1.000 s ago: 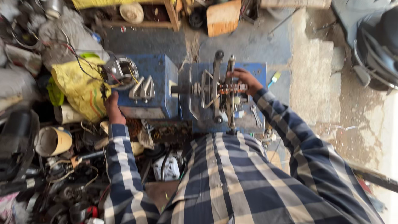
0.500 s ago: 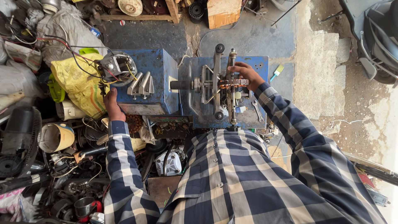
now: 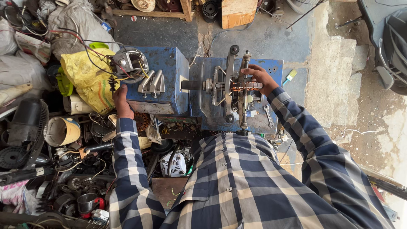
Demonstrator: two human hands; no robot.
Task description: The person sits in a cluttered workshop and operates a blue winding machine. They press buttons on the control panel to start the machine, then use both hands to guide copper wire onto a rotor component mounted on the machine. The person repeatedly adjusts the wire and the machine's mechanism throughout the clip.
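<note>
Copper-wound stator core (image 3: 246, 86), ribbed and orange-brown, mounted crosswise in the metal winding frame (image 3: 231, 87) at the centre of the blue machine bed (image 3: 271, 70). The frame's upright bars run from a black knob at the far end to the near edge of the bed, and a dark shaft (image 3: 193, 85) links the frame to the blue box (image 3: 163, 63) on the left.

Right hand (image 3: 260, 78): fingers curled over the right end of the stator core, gripping it from above; the plaid sleeve reaches in from the lower right.

Left hand (image 3: 121, 101): resting against the near left corner of the blue box, fingers bent along its edge. Whether it grips anything cannot be told from here.

On top of the blue box, a set of grey metal levers (image 3: 152, 82); at its left corner, a round motor housing (image 3: 129, 64) with red, black and yellow wires trailing off.

A small spanner (image 3: 268, 114) lies on the bed, just right of the frame. A blue-and-yellow brush (image 3: 290, 75) lies on the concrete floor beyond the bed's right edge.

To the left, a yellow sack (image 3: 85, 76), a black fan guard (image 3: 32, 123) and a heap of motor parts and scrap. A wooden block (image 3: 235, 12) stands at the far side.
</note>
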